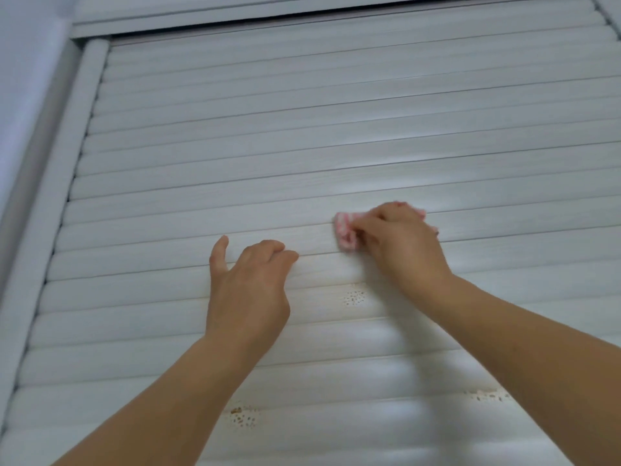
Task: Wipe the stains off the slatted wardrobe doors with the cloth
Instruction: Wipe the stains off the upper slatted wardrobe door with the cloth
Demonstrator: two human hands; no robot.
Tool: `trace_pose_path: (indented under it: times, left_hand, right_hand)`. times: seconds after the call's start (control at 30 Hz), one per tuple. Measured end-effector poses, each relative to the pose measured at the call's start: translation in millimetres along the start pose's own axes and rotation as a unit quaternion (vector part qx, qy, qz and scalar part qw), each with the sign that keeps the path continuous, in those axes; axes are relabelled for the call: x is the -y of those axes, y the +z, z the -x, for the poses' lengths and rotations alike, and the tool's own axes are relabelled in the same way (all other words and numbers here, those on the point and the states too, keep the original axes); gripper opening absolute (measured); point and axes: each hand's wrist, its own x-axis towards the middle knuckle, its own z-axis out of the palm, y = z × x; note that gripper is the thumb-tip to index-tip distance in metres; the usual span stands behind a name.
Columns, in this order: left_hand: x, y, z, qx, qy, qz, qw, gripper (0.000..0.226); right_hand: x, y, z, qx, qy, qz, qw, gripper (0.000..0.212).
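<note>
Cloth (346,230) — one, pink, gripped by right hand (400,243); stains (353,297) — three patches.

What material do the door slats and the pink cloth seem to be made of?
The slatted door looks like wood or a wood-look laminate with a pale, whitewashed, slightly glossy finish: faint grain streaks run along the slats and soft highlights show. Which of the two cannot be told. The cloth, gripped by the right hand, looks like soft, fuzzy textile, pink and white, perhaps microfibre or terry.

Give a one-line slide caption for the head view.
Right hand presses pink cloth on slatted wardrobe door; left hand braces it.
</note>
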Motion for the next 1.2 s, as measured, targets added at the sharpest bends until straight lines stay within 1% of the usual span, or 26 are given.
trace_pose_path:
  times: [0.07,0.13,0.17,0.27,0.3,0.37,0.43,0.5,0.57,0.7,0.8,1.03,1.13,1.2]
  left_hand:
    - [1,-4,2,0.011,-0.003,-0.002,1.000,0.051]
    - [5,-8,3,0.017,-0.008,-0.006,1.000,0.051]
    - [6,-9,4,0.023,-0.011,-0.003,1.000,0.050]
    - [9,-13,8,0.052,-0.040,-0.008,0.998,0.051]
    - [9,-15,9,0.067,-0.054,-0.012,0.996,0.052]
    - [12,-22,9,0.089,-0.095,-0.026,0.991,0.053]
    - [23,-24,8,0.101,-0.158,-0.033,0.982,0.052]
    - [35,-28,8,0.097,-0.210,-0.033,0.972,0.052]
    - [47,-31,12,0.088,-0.243,-0.029,0.966,0.052]
    - [71,-32,25,0.107,-0.278,-0.020,0.954,0.055]
    - [87,-31,33,0.124,-0.267,-0.022,0.955,0.059]
    - [112,-24,48,0.124,-0.177,-0.007,0.976,0.066]
    - [122,-19,57,0.113,-0.127,0.016,0.985,0.067]
    - [132,-16,62,0.086,-0.121,0.051,0.988,0.068]
  right_hand:
    - [0,-2,-17,-0.033,0.073,-0.009,0.997,0.032]
    - [16,5,-20,-0.042,0.067,0.024,0.997,0.027]
    - [26,8,-17,-0.034,0.054,0.028,0.998,0.025]
    - [50,22,0,-0.009,-0.047,0.026,0.999,0.016]
    - [51,26,3,-0.017,-0.066,0.029,0.997,0.015]
    - [47,27,-1,-0.053,-0.096,0.077,0.991,0.012]
    - [41,26,-9,-0.070,-0.082,0.104,0.989,0.006]
    - [40,26,-16,-0.078,-0.034,0.075,0.994,0.009]
    - [44,30,-22,-0.081,-0.004,0.041,0.996,0.010]
    - [57,43,-34,-0.104,-0.016,0.063,0.992,0.016]
    - [77,53,-39,-0.102,-0.015,0.075,0.992,0.020]
    - [133,85,-41,-0.136,-0.040,0.089,0.986,0.026]
    - [154,98,-40,-0.159,-0.064,0.081,0.982,0.022]
    - [171,109,-41,-0.177,-0.092,0.076,0.977,0.011]
